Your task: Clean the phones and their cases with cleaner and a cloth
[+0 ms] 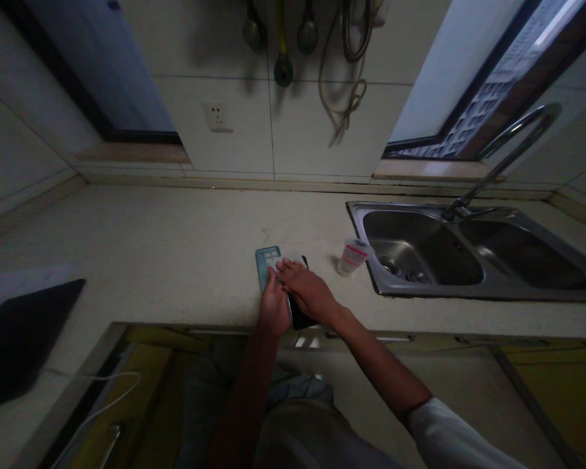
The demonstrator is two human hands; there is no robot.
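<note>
The left hand has its fingers shut on a teal phone case, and the right hand lies with fingers together over a black phone, at six o'clock on the surface, near the edge; one bad slip could knock the phone off

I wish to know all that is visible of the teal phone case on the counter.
The phone case is a rectangular teal shell, apparently plastic or silicone, with rounded corners and a camera opening near its far end. It lies flat on the pale countertop, lengthwise away from the person. The left hand covers its near part; the right hand's fingers reach over close by.
</note>
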